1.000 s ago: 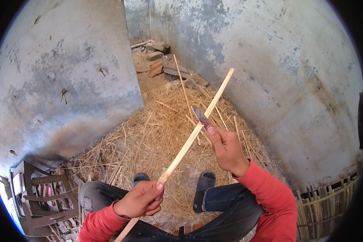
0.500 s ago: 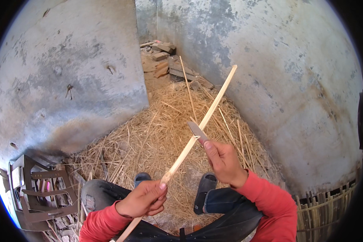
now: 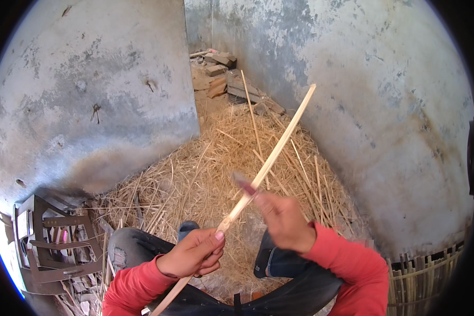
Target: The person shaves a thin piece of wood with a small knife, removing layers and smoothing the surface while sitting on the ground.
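Observation:
A long pale split-bamboo strip (image 3: 280,145) slants from my lap up and away to the right. My left hand (image 3: 194,254) is closed round it just below a node, and its lower end runs down past my wrist. My right hand (image 3: 284,221), smeared by motion, grips a knife (image 3: 244,184). The blurred blade lies across the strip, a little above the node, pointing up and left. Whether the edge is biting into the bamboo cannot be made out.
A heap of straw-like shavings (image 3: 216,152) covers the floor, with several loose thin strips (image 3: 252,105) on it. Bricks (image 3: 218,66) lie in the far gap between weathered walls. A dark wooden chair frame (image 3: 68,245) stands left; a slatted basket (image 3: 424,279) stands lower right.
The right hand and knife have moved down and slightly left along the strip, toward the left hand. The left hand keeps its hold. The whole view has shifted a little.

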The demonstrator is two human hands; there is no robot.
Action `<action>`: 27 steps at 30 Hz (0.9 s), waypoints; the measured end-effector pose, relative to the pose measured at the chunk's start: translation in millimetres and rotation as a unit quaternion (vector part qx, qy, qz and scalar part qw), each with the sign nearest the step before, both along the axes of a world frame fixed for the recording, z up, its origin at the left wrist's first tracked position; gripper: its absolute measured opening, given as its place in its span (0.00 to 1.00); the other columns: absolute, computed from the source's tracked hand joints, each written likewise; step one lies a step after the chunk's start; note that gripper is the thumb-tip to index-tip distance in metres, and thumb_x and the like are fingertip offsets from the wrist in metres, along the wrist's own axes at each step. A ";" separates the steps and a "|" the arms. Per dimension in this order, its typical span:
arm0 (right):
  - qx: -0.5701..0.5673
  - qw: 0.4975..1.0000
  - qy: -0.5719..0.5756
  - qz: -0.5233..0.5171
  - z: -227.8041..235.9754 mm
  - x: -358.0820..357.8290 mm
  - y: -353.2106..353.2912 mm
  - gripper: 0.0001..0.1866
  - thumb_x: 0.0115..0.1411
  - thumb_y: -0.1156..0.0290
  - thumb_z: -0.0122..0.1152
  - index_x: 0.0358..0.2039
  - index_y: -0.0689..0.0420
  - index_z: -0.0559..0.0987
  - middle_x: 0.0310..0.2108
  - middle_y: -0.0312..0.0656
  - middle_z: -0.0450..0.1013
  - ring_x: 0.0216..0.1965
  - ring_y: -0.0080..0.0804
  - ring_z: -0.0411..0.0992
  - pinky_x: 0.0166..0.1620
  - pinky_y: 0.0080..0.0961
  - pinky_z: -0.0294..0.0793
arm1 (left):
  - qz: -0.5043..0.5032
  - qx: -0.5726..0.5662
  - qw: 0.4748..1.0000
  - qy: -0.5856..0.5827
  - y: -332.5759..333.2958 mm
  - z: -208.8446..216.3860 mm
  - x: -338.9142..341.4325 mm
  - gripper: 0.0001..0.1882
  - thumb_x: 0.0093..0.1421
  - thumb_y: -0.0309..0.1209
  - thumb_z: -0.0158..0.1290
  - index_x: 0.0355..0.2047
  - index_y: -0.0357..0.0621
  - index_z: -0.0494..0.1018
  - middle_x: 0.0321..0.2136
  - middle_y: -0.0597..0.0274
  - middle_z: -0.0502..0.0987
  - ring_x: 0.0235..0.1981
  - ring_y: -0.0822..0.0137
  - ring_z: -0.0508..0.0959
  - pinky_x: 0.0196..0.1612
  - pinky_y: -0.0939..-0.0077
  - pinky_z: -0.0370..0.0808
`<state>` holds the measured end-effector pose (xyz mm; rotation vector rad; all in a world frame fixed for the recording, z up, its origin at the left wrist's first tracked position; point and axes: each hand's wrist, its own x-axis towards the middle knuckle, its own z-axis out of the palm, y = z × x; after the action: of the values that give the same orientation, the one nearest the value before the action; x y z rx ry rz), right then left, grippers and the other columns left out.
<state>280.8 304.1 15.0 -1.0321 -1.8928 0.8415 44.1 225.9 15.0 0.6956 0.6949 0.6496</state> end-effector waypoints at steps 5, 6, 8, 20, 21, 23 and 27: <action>-0.072 0.997 0.020 -0.033 15.9 7.5 25.0 0.19 0.73 0.60 0.50 0.33 0.63 0.79 0.15 0.49 0.66 0.15 0.34 0.65 0.21 0.34 0.62 | 0.003 0.001 1.000 -0.014 0.4 -3.6 -3.2 0.20 0.77 0.43 0.36 0.29 0.47 0.59 0.13 0.70 0.55 0.10 0.76 0.52 0.14 0.79 0.52; -0.058 0.998 0.017 -0.009 10.4 2.2 18.1 0.19 0.73 0.60 0.50 0.32 0.63 0.79 0.15 0.47 0.65 0.15 0.32 0.64 0.21 0.33 0.61 | 0.005 -0.001 1.000 -0.011 0.4 -3.2 -1.8 0.20 0.77 0.43 0.36 0.29 0.47 0.59 0.13 0.70 0.54 0.10 0.76 0.52 0.14 0.79 0.52; -0.015 0.999 0.000 0.030 0.0 -12.6 -11.4 0.20 0.73 0.61 0.50 0.31 0.63 0.79 0.13 0.43 0.64 0.15 0.28 0.63 0.20 0.32 0.60 | 0.003 0.007 1.000 -0.019 3.7 -3.2 4.3 0.20 0.77 0.43 0.36 0.29 0.47 0.59 0.13 0.70 0.54 0.10 0.76 0.52 0.14 0.79 0.52; -0.120 0.989 0.053 0.070 8.7 -8.7 -0.2 0.18 0.73 0.61 0.51 0.32 0.62 0.79 0.16 0.34 0.64 0.20 0.16 0.62 0.23 0.27 0.60 | 0.025 0.010 0.999 -0.021 2.8 -8.9 -1.9 0.19 0.77 0.42 0.36 0.30 0.46 0.60 0.12 0.71 0.55 0.10 0.76 0.53 0.15 0.79 0.53; -0.152 0.983 0.084 0.060 9.1 -6.2 3.0 0.18 0.73 0.62 0.51 0.33 0.62 0.79 0.16 0.32 0.65 0.21 0.16 0.62 0.24 0.26 0.61 | 0.027 0.020 0.999 -0.012 1.7 -9.4 -1.4 0.19 0.77 0.42 0.36 0.30 0.46 0.60 0.12 0.71 0.56 0.10 0.77 0.53 0.15 0.79 0.53; -0.187 0.973 0.130 0.042 15.7 -6.1 1.2 0.13 0.69 0.63 0.60 0.37 0.61 0.80 0.19 0.29 0.67 0.23 0.13 0.62 0.25 0.21 0.59 | 0.038 0.049 0.998 0.017 0.9 -11.1 0.7 0.19 0.77 0.42 0.37 0.30 0.45 0.61 0.13 0.71 0.57 0.10 0.77 0.54 0.15 0.80 0.54; -0.142 0.985 0.069 0.072 14.0 -9.1 -3.2 0.12 0.62 0.65 0.68 0.38 0.62 0.82 0.18 0.31 0.68 0.22 0.13 0.61 0.25 0.21 0.61 | 0.059 0.124 0.982 0.129 -0.6 -18.7 8.4 0.18 0.76 0.41 0.40 0.31 0.43 0.63 0.14 0.72 0.62 0.12 0.80 0.59 0.16 0.81 0.56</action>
<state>271.7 300.9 29.0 -0.9835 -1.7796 1.2643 52.5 225.2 -3.7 0.9865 0.9081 0.7704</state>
